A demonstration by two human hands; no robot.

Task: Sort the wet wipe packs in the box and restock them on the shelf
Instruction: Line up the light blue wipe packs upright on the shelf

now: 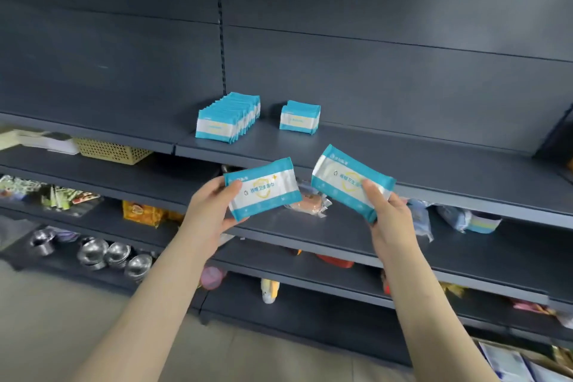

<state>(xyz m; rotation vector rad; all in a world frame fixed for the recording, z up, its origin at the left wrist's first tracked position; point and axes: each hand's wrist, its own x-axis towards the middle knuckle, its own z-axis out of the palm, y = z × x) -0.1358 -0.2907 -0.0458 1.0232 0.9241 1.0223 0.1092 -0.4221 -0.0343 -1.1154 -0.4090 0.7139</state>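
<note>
My left hand (210, 211) grips a teal and white wet wipe pack (263, 187) by its left end, thumb on the front. My right hand (390, 211) grips a second pack of the same kind (344, 180), tilted, by its lower right corner. Both packs are held in the air just below the front edge of the dark shelf (403, 161). On that shelf stands a long row of several upright packs (228, 118). To its right stands a short row of packs (299, 117). The box shows only partly at the bottom right corner (527, 363).
A woven yellow basket (111, 150) sits on the shelf to the left. Lower shelves hold snack bags (142, 212), steel bowls (105, 254) and wrapped goods (468, 220). A slotted upright post (220, 40) divides the back panel. Pale floor lies at lower left.
</note>
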